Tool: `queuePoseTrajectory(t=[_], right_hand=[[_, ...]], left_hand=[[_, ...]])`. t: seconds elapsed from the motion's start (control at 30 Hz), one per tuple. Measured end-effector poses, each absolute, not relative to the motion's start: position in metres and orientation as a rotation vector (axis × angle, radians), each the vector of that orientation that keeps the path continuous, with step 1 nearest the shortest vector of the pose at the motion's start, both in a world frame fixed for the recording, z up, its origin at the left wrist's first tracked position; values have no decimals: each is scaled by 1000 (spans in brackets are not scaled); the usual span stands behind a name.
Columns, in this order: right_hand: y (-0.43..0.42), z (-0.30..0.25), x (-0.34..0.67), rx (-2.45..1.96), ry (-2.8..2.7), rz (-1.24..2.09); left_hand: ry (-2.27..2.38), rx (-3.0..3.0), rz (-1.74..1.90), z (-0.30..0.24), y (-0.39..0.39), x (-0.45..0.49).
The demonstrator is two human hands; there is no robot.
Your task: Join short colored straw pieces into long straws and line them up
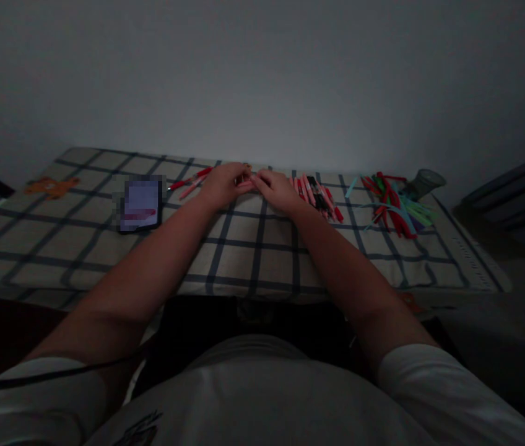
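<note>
My left hand (223,186) and my right hand (278,190) meet above the far middle of the table, fingertips close together. Between them is a slim pink pen (244,184), with the fingers of both hands closed around it; its ends are partly hidden. Just left of my left hand lie a few red and pink pens (191,181). Beside my right hand a row of pink, black and red pens (317,197) rests side by side, partly covered by my wrist.
A tablet or phone (140,207) with a lit, blurred screen lies left on the checked tablecloth (239,248). Farther left is an orange flat figure (52,187). Red, green and blue strips (396,210) lie right, near a tipped clear cup (427,181). A wall (262,80) stands behind.
</note>
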State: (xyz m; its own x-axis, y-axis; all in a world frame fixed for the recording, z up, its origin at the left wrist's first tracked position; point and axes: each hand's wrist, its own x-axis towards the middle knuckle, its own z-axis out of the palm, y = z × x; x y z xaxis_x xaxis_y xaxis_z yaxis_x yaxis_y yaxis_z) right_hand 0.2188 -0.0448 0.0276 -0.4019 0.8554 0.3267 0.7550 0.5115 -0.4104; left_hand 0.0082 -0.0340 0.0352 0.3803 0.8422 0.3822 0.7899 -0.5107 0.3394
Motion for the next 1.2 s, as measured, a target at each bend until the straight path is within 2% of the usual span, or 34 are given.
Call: queuePoseTrajectory(t=[0.4, 0.6, 1.2], right_hand=[[-32, 21, 228, -1311, -2044, 309], [-20, 10, 232, -1158, -1934, 415], [-19, 16, 241, -1154, -1986, 455]], left_hand=[[1398, 2543, 893, 27, -33, 5], [1399, 2530, 923, 24, -28, 4], [1457, 2503, 895, 28, -27, 0]])
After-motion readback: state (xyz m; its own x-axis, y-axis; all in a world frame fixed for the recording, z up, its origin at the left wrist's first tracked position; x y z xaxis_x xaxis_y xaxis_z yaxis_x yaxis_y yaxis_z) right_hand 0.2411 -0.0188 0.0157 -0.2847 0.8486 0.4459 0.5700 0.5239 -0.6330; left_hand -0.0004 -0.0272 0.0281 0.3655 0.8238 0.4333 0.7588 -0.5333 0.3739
